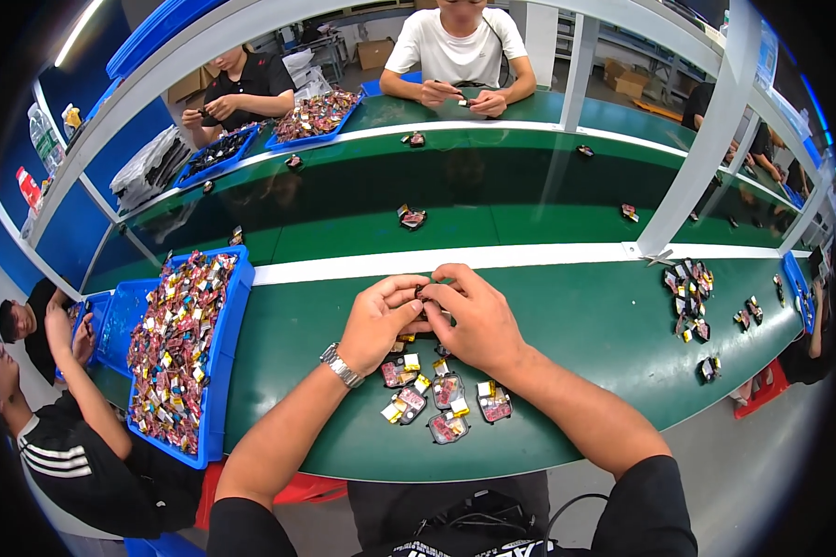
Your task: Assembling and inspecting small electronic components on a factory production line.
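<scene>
My left hand point(385, 320) and my right hand point(478, 320) meet over the green worktable point(316, 422). Both have their fingertips closed around a small dark electronic part point(421, 293), mostly covered by the fingers. A silver watch is on my left wrist. Just below the hands lie several small black casings point(449, 392) with reddish circuit boards and white-and-yellow pieces in them. To the left, a blue tray point(221, 390) is heaped with loose reddish boards point(181, 348) carrying white and yellow pieces.
More assembled casings point(687, 302) are grouped on the right of the table. Beyond a white rail point(344, 267), a green conveyor belt point(520, 218) carries scattered pieces. A white frame post point(687, 176) rises at right. Co-workers sit across the belt and at left.
</scene>
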Demonstrator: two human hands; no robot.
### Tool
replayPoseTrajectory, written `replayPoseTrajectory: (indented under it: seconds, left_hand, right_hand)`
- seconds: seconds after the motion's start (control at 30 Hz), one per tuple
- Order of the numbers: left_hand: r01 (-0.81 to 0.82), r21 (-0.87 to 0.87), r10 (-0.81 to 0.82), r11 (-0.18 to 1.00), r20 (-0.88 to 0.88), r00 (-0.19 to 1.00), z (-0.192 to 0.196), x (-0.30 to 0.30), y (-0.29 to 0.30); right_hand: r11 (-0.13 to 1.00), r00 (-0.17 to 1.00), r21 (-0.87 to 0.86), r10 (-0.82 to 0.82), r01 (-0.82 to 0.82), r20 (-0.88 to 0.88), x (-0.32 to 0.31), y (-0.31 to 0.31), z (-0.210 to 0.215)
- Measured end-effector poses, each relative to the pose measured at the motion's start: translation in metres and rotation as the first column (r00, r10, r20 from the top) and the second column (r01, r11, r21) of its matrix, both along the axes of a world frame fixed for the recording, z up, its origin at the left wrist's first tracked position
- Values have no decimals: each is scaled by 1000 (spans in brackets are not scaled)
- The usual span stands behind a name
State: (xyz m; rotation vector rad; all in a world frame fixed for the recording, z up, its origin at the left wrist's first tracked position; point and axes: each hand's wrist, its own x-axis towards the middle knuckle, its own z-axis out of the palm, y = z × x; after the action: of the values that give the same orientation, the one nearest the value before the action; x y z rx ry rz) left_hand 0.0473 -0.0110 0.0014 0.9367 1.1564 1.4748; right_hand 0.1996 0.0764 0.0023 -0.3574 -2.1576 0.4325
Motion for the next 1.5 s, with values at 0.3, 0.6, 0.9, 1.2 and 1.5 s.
replayPoseTrajectory:
  seconds: [0.3,0.6,0.9,1.2,1.5]
  left_hand:
    - [-18,-23,18,1000,16,1000,-2,0,1]
    - [-34,-31,34,999,16,999,-4,2,2]
    - [-24,-56,27,998,53,998,-5,1,2]
    - [-15,-63,20,998,83,996,-7,-1,2]
    - [-63,-48,64,997,25,998,-2,3,3]
  right_hand:
    - [992,998,111,-64,60,28,-3,-3,-3]
    - [961,993,266,-94,72,74,-3,-3,-1]
    - [932,970,346,-172,105,170,-3,-6,2]
    - [921,974,376,-167,99,153,-4,-4,-1]
    - [945,994,321,-90,67,58,-5,2,0]
